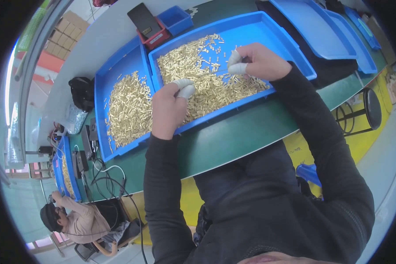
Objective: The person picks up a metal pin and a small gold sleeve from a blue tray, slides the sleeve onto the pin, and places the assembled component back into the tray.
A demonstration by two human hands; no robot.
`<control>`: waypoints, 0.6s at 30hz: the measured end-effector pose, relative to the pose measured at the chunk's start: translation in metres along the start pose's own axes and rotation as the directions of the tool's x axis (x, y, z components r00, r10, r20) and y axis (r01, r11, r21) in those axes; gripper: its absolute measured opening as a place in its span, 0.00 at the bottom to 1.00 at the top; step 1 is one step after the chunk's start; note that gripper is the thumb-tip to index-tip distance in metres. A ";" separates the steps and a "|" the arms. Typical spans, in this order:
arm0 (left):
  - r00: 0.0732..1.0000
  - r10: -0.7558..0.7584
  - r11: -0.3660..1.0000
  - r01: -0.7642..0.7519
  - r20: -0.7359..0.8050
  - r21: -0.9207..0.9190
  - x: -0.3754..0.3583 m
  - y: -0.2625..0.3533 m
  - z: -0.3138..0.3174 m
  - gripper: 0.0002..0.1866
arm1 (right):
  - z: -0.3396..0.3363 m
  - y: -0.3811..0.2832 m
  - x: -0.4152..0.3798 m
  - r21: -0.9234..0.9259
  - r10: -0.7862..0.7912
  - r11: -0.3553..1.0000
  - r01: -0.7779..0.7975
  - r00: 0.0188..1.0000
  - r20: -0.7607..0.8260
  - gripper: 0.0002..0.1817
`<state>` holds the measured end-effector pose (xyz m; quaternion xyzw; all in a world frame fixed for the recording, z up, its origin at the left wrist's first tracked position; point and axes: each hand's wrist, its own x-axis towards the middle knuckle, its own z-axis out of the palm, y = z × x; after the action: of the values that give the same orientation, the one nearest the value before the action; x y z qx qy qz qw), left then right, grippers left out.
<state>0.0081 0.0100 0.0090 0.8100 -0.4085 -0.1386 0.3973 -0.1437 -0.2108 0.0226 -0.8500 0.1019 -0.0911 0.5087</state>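
Small brass-coloured metal pins or tubes (171,61) lie heaped in a large blue tray (251,26). My left hand (168,108) is over the tray's near left part, with white finger covers on thumb and forefinger. Those fingertips are pinched together, and what is between them is too small to make out. My right hand (266,61), also with white finger covers, is above the tray's right part. Its thumb and forefinger are closed on a thin rod (222,71) that points left toward my other hand. The rod's kind cannot be told.
A second blue tray (102,88) with more brass pieces adjoins on the left. Behind are a red bin (156,39) with a dark box, and a small blue bin (176,20). Stacked blue trays (317,31) lie right. Cables (114,169) and a seated co-worker (81,215) are left.
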 end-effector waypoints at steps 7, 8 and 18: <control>0.985 -0.166 0.802 0.103 -0.055 -0.589 0.000 0.000 0.008 0.10 | 0.010 -0.008 -0.003 0.046 -0.031 0.998 0.034 0.998 -0.061 0.05; 0.984 -0.172 0.776 0.104 -0.050 -0.622 -0.001 -0.001 0.008 0.11 | 0.011 -0.009 -0.003 0.034 -0.048 0.998 0.050 0.996 -0.074 0.05; 0.988 -0.140 0.746 0.058 -0.071 -0.664 -0.003 -0.002 0.011 0.05 | 0.013 -0.006 -0.002 0.067 -0.076 0.994 0.083 0.992 -0.098 0.04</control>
<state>0.0013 0.0068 0.0001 0.6450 -0.2661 -0.2472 0.6724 -0.1414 -0.1968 0.0218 -0.8293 0.0888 -0.1556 0.5293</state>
